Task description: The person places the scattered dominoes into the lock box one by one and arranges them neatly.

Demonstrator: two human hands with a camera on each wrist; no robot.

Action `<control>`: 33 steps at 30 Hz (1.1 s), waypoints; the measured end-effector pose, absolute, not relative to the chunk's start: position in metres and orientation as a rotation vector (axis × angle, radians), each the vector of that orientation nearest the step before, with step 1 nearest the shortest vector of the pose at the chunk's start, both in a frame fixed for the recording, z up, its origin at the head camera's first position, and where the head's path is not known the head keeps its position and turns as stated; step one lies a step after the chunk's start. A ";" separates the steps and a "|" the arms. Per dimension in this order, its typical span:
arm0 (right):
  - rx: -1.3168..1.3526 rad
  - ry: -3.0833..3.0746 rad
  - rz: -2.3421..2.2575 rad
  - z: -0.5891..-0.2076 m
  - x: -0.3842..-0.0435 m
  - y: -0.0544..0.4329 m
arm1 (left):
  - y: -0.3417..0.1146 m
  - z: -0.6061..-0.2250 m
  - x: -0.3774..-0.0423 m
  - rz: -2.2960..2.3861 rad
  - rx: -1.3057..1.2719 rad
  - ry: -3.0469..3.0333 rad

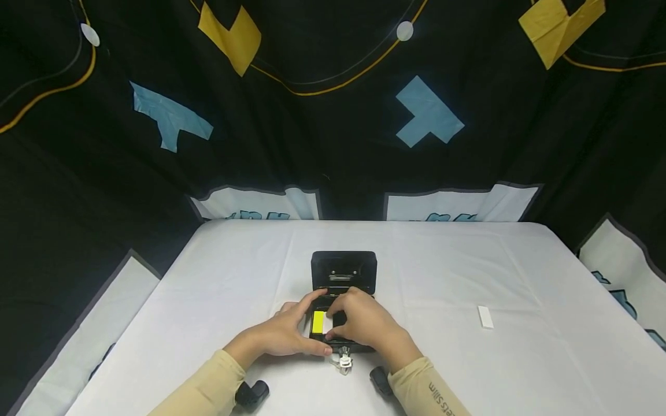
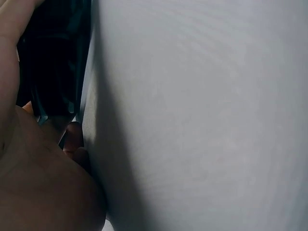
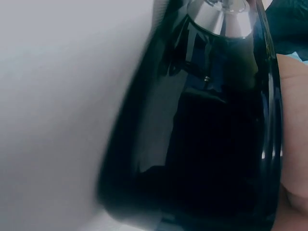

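A small black cash box (image 1: 344, 267) stands on the white-covered table with its lid raised at the back. Along its left side my left hand (image 1: 276, 336) holds it, thumb at the front edge and forefinger reaching toward the hinge. Inside lies a yellow block (image 1: 318, 322) at the left end. Right beside that, my right hand (image 1: 368, 322) pinches a white block (image 1: 328, 323) between thumb and fingers, low in the box. Keys (image 1: 344, 361) hang from the front lock. Glossy black box wall (image 3: 216, 144) fills much of the right wrist view.
Off to the right, a white rectangular piece (image 1: 485, 317) lies on the table (image 1: 442, 260). Dark wrist devices (image 1: 252, 396) sit under both sleeves. Behind the table hangs a black curtain (image 1: 333, 144) with yellow and blue shapes.
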State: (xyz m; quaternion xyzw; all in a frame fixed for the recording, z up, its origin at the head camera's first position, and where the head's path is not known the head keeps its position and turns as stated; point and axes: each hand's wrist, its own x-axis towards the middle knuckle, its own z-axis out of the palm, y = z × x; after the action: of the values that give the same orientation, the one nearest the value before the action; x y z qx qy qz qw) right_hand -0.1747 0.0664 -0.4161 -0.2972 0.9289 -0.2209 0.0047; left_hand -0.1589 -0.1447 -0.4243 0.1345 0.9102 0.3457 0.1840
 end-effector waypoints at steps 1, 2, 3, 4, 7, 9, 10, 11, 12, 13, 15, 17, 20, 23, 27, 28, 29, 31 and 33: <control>-0.933 2.911 -0.680 -0.416 -0.175 0.066 | -0.145 -0.424 -0.159 0.975 0.379 2.568; -0.934 2.911 -0.672 -0.416 -0.175 0.066 | -0.145 -0.424 -0.159 0.973 0.381 2.569; -0.937 2.912 -0.662 -0.417 -0.175 0.066 | -0.145 -0.424 -0.159 0.973 0.383 2.570; -0.937 2.911 -0.655 -0.417 -0.174 0.066 | -0.145 -0.425 -0.159 0.974 0.384 2.570; -0.939 2.902 -0.649 -0.417 -0.174 0.066 | -0.145 -0.425 -0.159 0.973 0.387 2.570; -0.948 2.898 -0.652 -0.417 -0.173 0.066 | -0.145 -0.425 -0.159 0.969 0.384 2.571; -0.951 2.896 -0.650 -0.417 -0.173 0.067 | -0.145 -0.424 -0.158 0.966 0.381 2.572; -0.953 2.894 -0.650 -0.417 -0.173 0.067 | -0.145 -0.424 -0.158 0.962 0.379 2.573; -0.955 2.890 -0.654 -0.416 -0.174 0.067 | -0.144 -0.424 -0.158 0.960 0.376 2.574; -0.960 2.882 -0.665 -0.415 -0.174 0.068 | -0.144 -0.424 -0.158 0.956 0.372 2.576; -0.979 2.856 -0.708 -0.413 -0.175 0.070 | -0.144 -0.423 -0.158 0.954 0.368 2.575; -0.982 2.823 -0.765 -0.409 -0.176 0.074 | -0.144 -0.423 -0.159 0.955 0.365 2.573; -0.983 2.753 -0.896 -0.400 -0.178 0.081 | -0.144 -0.423 -0.159 0.960 0.367 2.567; -0.949 2.678 -1.020 -0.391 -0.178 0.091 | -0.144 -0.424 -0.159 0.963 0.364 2.568; -0.925 2.628 -1.089 -0.383 -0.179 0.105 | -0.145 -0.425 -0.157 0.959 0.342 2.577; -0.918 2.632 -1.085 -0.381 -0.179 0.109 | -0.146 -0.425 -0.157 0.960 0.338 2.578; -0.905 2.640 -1.081 -0.379 -0.180 0.114 | -0.146 -0.425 -0.156 0.957 0.335 2.578; -0.873 2.660 -1.083 -0.374 -0.180 0.126 | -0.145 -0.425 -0.157 0.960 0.339 2.580; -0.837 2.693 -1.072 -0.370 -0.181 0.141 | -0.144 -0.425 -0.159 0.963 0.345 2.585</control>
State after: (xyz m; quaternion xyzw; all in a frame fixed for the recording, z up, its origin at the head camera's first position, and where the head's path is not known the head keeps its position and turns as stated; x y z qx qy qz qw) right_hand -0.1815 0.1411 -0.3697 -0.2770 0.8908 -0.3547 0.0624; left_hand -0.1585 -0.1444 -0.4249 0.1221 0.9147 0.3407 0.1798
